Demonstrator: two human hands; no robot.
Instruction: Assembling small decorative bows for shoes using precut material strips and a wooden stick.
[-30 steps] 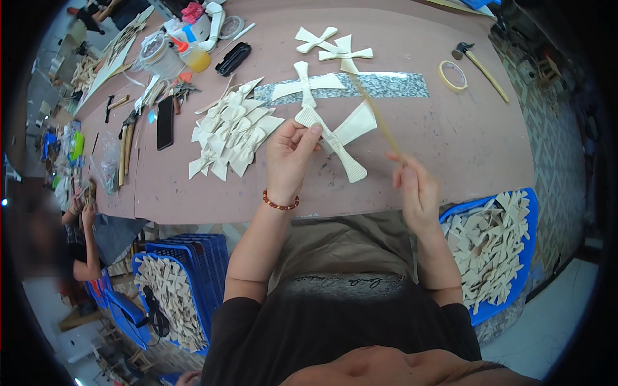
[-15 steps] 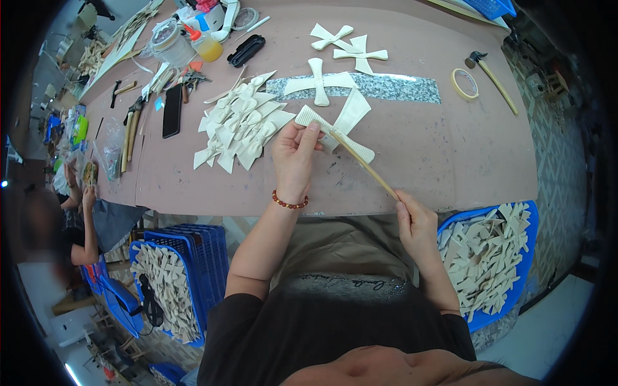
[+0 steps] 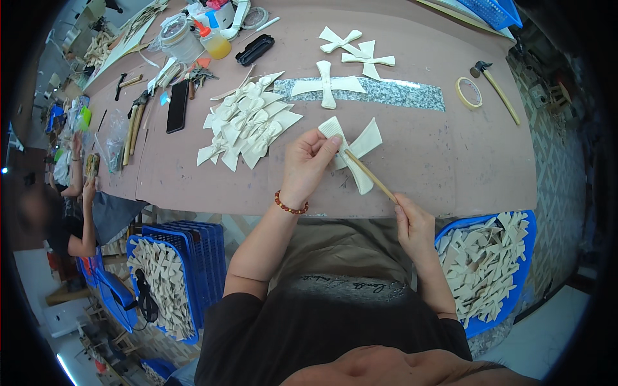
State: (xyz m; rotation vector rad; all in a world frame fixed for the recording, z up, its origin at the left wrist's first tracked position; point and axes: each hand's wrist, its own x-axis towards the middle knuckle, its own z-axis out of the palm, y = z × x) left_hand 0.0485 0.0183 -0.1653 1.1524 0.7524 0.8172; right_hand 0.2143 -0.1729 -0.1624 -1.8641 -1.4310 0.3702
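The left hand [image 3: 306,165], nearer, pinches the bow [image 3: 356,170], slanted eleven-to-five at eleven o'clock from the right hand [image 3: 416,224], which grips a stick [image 3: 377,182] over it.

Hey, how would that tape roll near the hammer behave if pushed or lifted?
The tape roll lies flat, so it would probably slide rather than roll when pushed. Its thin ring and open middle suggest it's light.

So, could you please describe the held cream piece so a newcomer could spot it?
Near the front edge of the pinkish table, the left hand pinches a cross-shaped cream piece. Unlike the loose cream pieces beyond it, a thin stick in the right hand points at its middle.
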